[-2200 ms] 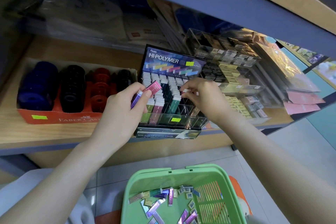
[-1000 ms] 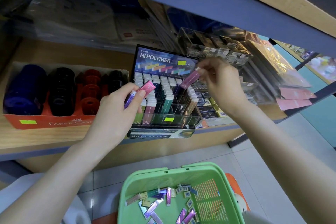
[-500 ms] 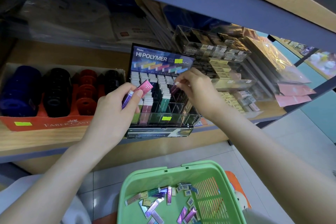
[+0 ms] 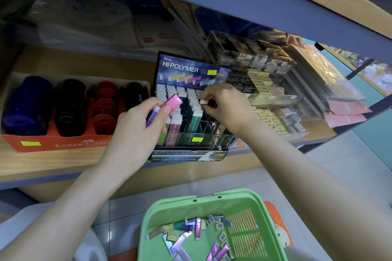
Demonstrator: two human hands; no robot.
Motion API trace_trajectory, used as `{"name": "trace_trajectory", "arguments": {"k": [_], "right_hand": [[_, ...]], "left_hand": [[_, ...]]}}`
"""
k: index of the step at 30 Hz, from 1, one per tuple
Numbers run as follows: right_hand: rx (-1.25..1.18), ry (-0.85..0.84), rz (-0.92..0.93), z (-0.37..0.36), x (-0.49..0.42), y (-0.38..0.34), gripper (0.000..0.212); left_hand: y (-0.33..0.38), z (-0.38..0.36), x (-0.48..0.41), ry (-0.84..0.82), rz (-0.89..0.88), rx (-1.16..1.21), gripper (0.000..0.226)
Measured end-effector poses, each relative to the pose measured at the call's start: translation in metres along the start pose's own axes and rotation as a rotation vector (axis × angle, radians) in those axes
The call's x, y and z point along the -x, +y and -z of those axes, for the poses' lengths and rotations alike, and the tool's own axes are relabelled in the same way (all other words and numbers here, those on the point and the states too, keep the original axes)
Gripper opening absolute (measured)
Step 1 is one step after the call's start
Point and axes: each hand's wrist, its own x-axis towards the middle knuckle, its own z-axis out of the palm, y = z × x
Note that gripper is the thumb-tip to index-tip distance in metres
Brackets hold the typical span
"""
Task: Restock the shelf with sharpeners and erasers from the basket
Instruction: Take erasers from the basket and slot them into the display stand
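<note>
- the shelf [image 4: 63, 161] carried a red box [image 4: 63, 144] of barrel sharpeners [image 4: 101, 108] beside the hi-polymer display [image 4: 191, 70].
- the green basket [image 4: 148, 218] held loose erasers [image 4: 198, 230], foil-sleeved, pink and purple.
- the left hand [image 4: 135, 133] gripped a pink eraser [image 4: 174, 103] and a purple eraser [image 4: 151, 115].
- the right hand [image 4: 229, 108] pinched a third eraser [image 4: 204, 102] by its white end over a slot.
- light, stiff, slick-sleeved sticks, probably; best pinched by the narrow sides near the top.
</note>
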Motion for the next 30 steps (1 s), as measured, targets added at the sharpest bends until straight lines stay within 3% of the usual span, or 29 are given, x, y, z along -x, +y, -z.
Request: {"name": "trace_trajectory", "arguments": {"k": [3,8,13,15,19,25,30], "right_hand": [[-0.022,0.063,0.008,-0.002,0.005,-0.001,0.023],[-0.425,0.272,-0.072,0.019,0.021,-0.027,0.017],[-0.792,-0.008,-0.134,0.038,0.046,-0.058,0.004],[-0.893,-0.037,-0.174,0.041,0.050,-0.059,0.011],[-0.897,-0.129,-0.200,0.045,0.055,-0.054,0.017],[-0.512,-0.174,-0.010,0.045,0.066,-0.060,0.013],[-0.675,-0.067,-0.162,0.044,0.060,-0.046,0.011]], "left_hand": [[0.000,-0.001,-0.001,-0.004,0.004,0.031,0.024],[-0.001,-0.003,-0.002,-0.134,0.029,0.190,0.018],[0.007,-0.004,0.002,-0.240,-0.021,0.281,0.016],[0.005,-0.006,0.002,-0.213,-0.006,0.273,0.009],[0.005,-0.008,0.000,-0.115,0.106,0.375,0.014],[0.014,-0.010,0.007,-0.206,-0.030,0.237,0.012],[0.011,-0.009,0.003,-0.160,0.179,0.442,0.011]]}}
